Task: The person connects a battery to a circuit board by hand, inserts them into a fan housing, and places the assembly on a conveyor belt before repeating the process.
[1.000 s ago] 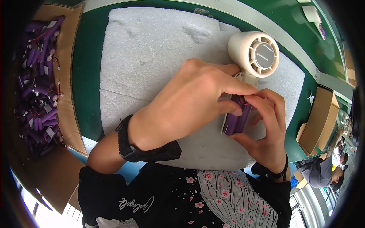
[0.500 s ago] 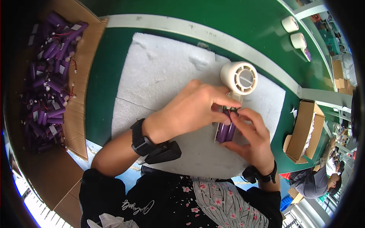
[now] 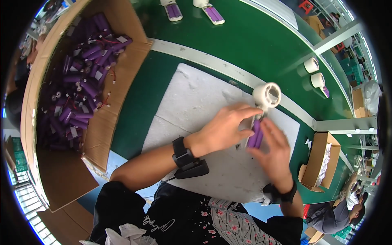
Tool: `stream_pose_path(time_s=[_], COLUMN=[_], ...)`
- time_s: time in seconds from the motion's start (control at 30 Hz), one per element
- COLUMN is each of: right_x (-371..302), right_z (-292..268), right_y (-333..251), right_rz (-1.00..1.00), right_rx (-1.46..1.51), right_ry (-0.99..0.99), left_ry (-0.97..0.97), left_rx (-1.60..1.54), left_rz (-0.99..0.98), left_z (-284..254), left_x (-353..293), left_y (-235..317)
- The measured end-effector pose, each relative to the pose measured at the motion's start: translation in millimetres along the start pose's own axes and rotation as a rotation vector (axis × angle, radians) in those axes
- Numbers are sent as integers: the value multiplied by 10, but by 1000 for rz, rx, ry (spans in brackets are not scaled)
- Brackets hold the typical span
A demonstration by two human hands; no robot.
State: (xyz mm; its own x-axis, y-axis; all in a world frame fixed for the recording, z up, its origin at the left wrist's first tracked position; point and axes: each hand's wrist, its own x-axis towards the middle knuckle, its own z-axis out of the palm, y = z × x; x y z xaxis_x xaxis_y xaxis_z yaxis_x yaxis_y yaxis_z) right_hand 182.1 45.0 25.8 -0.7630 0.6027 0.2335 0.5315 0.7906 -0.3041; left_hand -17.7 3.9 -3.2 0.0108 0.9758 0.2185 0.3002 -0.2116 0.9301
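A cream handheld fan (image 3: 261, 94) with a round slotted head lies on the white foam sheet (image 3: 192, 98). Its handle is uncovered and shows a pair of purple battery cells (image 3: 255, 134). My left hand (image 3: 222, 128) reaches across from the left, index finger at the fan's neck and thumb by the cells' left side. On the right, my right hand (image 3: 275, 157) wraps the handle, fingers along the cells and thumb at their lower end. Between the hands, the small wires and board near the neck are mostly covered and blurred.
A cardboard box (image 3: 134, 61) full of purple battery packs (image 3: 87, 87) stands at left. Other fans (image 3: 212, 13) lie on the green bench (image 3: 245, 41) beyond a metal rail. At right sits a small carton (image 3: 312, 163) with white pieces; a person (image 3: 335, 214) is farther off.
The head view has swung, shifting the scene mostly right and down and showing more fans at the far side. My fingertips have parted from their close pinch near the wires.
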Motion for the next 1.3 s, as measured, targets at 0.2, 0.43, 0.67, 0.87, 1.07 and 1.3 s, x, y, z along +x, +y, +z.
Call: stream_pose_path(time_s=[0.2,0.43,0.67,0.87,1.07,1.3], right_x=[312,-208,-127,-138,-146,-165], right_z=[-106,114,161,157,163,146], right_y=[173,576,471,461,444,495], right_rz=[195,213,304,211,201,256], right_rx=[149,642,817,811,823,835], right_ry=[233,-59,-4,34,32,-7], left_ry=[284,861,927,915,993,945], left_rx=[196,952,1175,1198,1199,868], left_rz=[28,-30,-702,-633,-389,-63], left_z=[-270,-1770,-2365,-2425,-2423,-1953], left_x=[-7,-203,-247,-207,-303,-327], left_y=[-150,-13,-190,-460,-473,315])
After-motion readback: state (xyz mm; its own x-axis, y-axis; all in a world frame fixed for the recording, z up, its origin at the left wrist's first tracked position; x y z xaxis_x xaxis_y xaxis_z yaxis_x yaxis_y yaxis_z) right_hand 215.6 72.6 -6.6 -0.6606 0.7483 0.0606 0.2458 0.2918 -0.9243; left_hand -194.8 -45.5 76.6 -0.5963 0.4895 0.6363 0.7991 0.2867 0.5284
